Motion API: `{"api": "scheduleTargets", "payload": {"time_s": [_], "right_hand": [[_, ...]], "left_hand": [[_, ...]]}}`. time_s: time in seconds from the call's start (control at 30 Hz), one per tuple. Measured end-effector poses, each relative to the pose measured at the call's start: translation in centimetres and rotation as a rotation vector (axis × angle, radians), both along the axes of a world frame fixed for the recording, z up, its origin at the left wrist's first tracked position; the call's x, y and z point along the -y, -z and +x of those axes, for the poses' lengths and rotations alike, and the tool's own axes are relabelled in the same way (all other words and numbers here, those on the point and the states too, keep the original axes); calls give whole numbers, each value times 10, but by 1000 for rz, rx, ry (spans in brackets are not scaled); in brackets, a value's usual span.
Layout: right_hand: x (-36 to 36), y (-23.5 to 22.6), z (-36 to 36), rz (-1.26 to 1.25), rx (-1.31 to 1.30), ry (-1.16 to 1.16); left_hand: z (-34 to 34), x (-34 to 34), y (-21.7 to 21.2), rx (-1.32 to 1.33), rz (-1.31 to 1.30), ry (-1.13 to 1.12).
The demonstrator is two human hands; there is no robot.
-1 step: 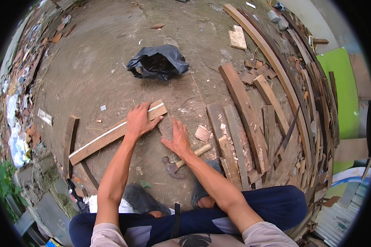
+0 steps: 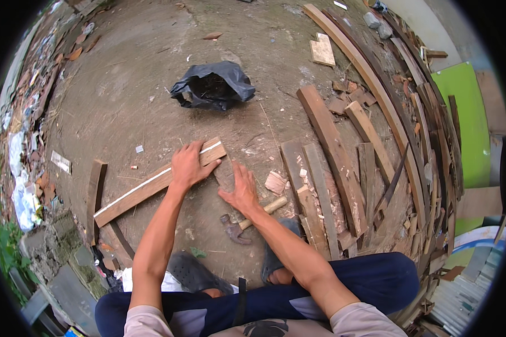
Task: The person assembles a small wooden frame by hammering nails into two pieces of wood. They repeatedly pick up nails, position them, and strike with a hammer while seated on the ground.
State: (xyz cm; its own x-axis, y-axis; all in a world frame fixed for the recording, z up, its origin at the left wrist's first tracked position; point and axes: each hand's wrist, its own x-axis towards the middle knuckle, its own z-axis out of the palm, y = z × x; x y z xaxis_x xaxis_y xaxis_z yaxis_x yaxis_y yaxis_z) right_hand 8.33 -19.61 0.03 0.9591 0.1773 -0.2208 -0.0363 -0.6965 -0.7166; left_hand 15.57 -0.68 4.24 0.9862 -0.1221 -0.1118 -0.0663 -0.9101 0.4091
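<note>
A brown wooden plank (image 2: 146, 191) with a white strip along its far edge lies slantwise in front of me. My left hand (image 2: 189, 167) grips it near its right end, fingers over the far edge and thumb stretched along the top. Beneath that end sits a short wood block (image 2: 224, 175), partly covered. Beside this block is my right hand (image 2: 242, 190), thumb and fingers apart; whether it touches the block is hard to tell. A claw hammer (image 2: 240, 230) with a wooden handle lies on the ground, part of its handle close by my right forearm.
A black plastic bag (image 2: 222, 84) stands crumpled ahead. Several beams (image 2: 334, 157) and wood strips lie to the right, with chips among them. A curved wood piece (image 2: 96, 194) is under the plank's left end. Rubble and litter (image 2: 25, 196) line the left side.
</note>
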Motion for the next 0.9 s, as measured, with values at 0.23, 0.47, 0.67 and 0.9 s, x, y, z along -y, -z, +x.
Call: {"api": "scheduleTargets", "payload": {"time_s": [0.23, 0.47, 0.67, 0.9], "right_hand": [[0, -5, 7, -21, -52, -25], [9, -4, 18, -49, -94, -63], [10, 1, 10, -97, 37, -51], [13, 12, 28, 73, -45, -49]], "left_hand": [[5, -2, 5, 23, -27, 13], [7, 2, 10, 38, -28, 3], [6, 6, 4, -5, -11, 6], [33, -34, 17, -223, -341, -203]]}}
